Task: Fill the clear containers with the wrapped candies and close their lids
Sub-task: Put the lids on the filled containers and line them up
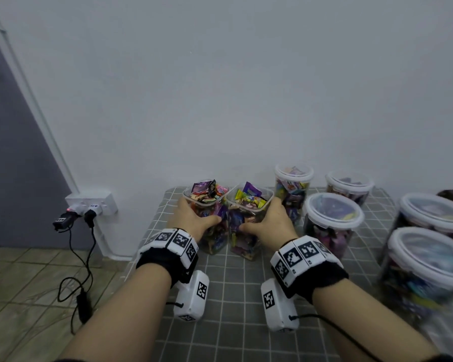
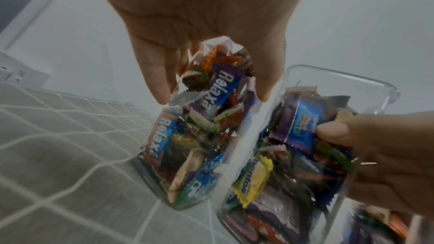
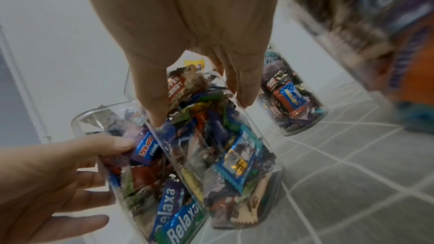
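Head: our left hand [image 1: 194, 218] and right hand [image 1: 266, 220] each wrap a full, lidless jar — left jar [image 1: 207, 212], right jar [image 1: 247, 220] — touching, far-left of the lidded jars [image 1: 332, 218].
Left wrist: fingers [image 2: 157, 81] curled on glass to steady it.
Right wrist: fingers [image 3: 150, 99] clamped likewise — candies [image 3: 237, 155] inside.

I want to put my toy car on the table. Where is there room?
The checked cloth in front, between the two wrists, is bare. Along the wall it is crowded: two open containers held by the left hand and right hand, then lidded jars rightward.
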A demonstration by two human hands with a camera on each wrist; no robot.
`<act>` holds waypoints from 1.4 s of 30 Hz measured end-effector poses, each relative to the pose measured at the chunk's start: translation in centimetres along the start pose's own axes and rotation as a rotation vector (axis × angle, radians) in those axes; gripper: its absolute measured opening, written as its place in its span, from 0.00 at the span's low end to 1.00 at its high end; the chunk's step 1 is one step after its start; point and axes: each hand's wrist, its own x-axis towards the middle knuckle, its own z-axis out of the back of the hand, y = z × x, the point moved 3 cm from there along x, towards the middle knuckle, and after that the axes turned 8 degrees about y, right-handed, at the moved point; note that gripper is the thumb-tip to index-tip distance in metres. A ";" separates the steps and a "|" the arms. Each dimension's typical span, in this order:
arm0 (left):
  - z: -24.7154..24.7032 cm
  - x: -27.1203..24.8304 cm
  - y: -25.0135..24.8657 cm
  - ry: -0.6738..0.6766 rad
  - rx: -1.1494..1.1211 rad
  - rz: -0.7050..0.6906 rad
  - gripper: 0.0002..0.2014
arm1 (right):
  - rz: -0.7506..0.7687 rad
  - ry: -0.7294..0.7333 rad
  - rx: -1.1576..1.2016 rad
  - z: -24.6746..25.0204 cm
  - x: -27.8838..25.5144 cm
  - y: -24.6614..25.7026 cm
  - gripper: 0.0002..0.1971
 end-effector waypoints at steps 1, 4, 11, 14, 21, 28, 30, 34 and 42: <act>0.0 -0.5 0.0 0.011 -0.006 0.001 0.39 | 0.012 0.016 0.000 0.0 -0.8 -0.1 0.38; -0.1 -2.0 0.2 0.033 -0.021 0.019 0.39 | 0.041 0.069 0.011 0.1 -2.6 -0.4 0.41; 0.4 -5.8 1.1 0.055 0.024 0.045 0.48 | 0.085 0.219 0.046 1.7 -7.0 -1.1 0.39; 0.5 -7.9 0.9 0.076 0.055 0.042 0.49 | 0.104 0.272 0.044 2.5 -9.1 -1.2 0.36; 0.1 -12.5 0.4 0.050 0.077 0.053 0.48 | 0.125 0.360 0.024 4.4 -12.8 -1.4 0.34; -0.5 -15.8 0.3 -0.001 0.107 0.001 0.49 | 0.137 0.347 0.021 4.9 -14.6 -2.2 0.37; -0.5 -16.1 0.3 0.015 0.059 -0.045 0.47 | 0.138 0.334 0.045 4.6 -14.7 -2.7 0.38; 0.5 -16.1 0.9 0.223 0.026 -0.070 0.54 | 0.125 0.339 0.096 4.1 -14.8 -3.4 0.40; 7.9 -16.5 6.5 0.432 0.839 0.258 0.53 | 0.127 0.365 0.142 4.1 -15.1 -3.3 0.39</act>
